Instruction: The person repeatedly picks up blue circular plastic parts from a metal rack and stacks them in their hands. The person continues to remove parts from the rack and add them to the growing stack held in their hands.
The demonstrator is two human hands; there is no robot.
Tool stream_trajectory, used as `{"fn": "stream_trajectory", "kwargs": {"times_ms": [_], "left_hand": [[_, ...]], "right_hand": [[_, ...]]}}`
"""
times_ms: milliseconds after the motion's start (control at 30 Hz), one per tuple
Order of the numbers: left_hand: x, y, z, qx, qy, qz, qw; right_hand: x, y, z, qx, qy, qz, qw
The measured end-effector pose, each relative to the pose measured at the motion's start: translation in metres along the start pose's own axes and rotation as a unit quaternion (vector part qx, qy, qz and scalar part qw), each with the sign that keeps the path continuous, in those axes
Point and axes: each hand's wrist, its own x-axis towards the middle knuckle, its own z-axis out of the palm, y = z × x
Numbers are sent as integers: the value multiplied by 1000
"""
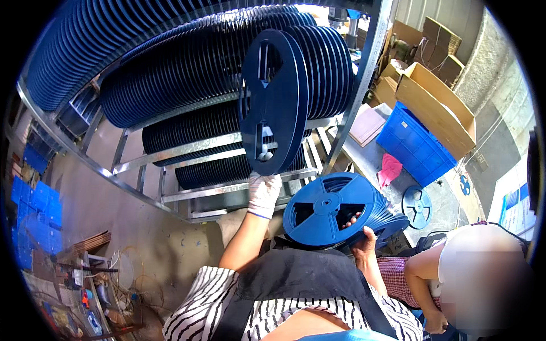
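My left hand (263, 194), in a white glove, grips the lower rim of a large dark blue plastic reel (277, 96). Its white fingertips show through the reel's lower opening. The reel stands on edge, at the near end of a row of similar reels (333, 71) on the metal rack. Against my front, my bare right hand (364, 243) holds a stack of lighter blue reels (325, 200) by the side. Some of its fingers show through an opening in the top reel, while the thumb lies outside.
The metal rack (210, 149) carries several rows of reels. To the right, a table (371, 156) bears a blue crate (418, 136), a cardboard box (438, 102), a pink cloth (390, 169) and a single reel (417, 207). A co-worker (421, 273) sits close on my right.
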Motion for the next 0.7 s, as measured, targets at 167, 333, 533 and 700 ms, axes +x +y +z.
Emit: {"fn": "stream_trajectory", "kwargs": {"times_ms": [167, 333, 533, 700], "left_hand": [[50, -38, -4, -62, -26, -53, 996], [89, -55, -17, -170, -10, -129, 977], [125, -53, -31, -168, 9, -132, 977], [137, -53, -36, -169, -26, -146, 974]], "right_hand": [[-7, 2, -3, -22, 25, -30, 999], [-9, 4, 7, -38, 65, -31, 997], [-3, 2, 12, -44, 74, -47, 995], [6, 4, 16, -44, 83, -53, 994]]}}
